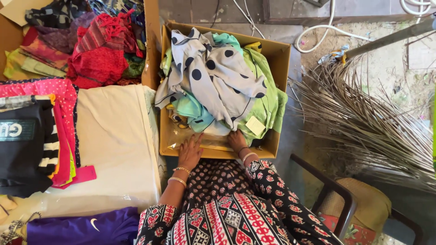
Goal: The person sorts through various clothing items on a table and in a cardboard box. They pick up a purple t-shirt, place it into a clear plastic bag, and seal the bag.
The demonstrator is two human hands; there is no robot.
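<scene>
A cardboard box (pixel 281 54) stands in front of me, heaped with clothes: a grey garment with dark dots (pixel 213 72) on top, light green cloth (pixel 265 102) at the right, mint cloth (pixel 193 109) below. My left hand (pixel 190 152) lies flat, fingers spread, on a clear plastic packet (pixel 181 138) at the box's near edge. My right hand (pixel 237 140) reaches into the pile beside a pale paper tag (pixel 255 124), its fingers tucked under the cloth. Bangles circle both wrists.
A white covered surface (pixel 113 136) lies at the left, with folded pink and black clothes (pixel 36 136) on it. Red and mixed garments (pixel 100 50) fill another box behind. A purple garment (pixel 81 227) lies near. A broom of dry sticks (pixel 363 118) and a chair (pixel 345 199) stand right.
</scene>
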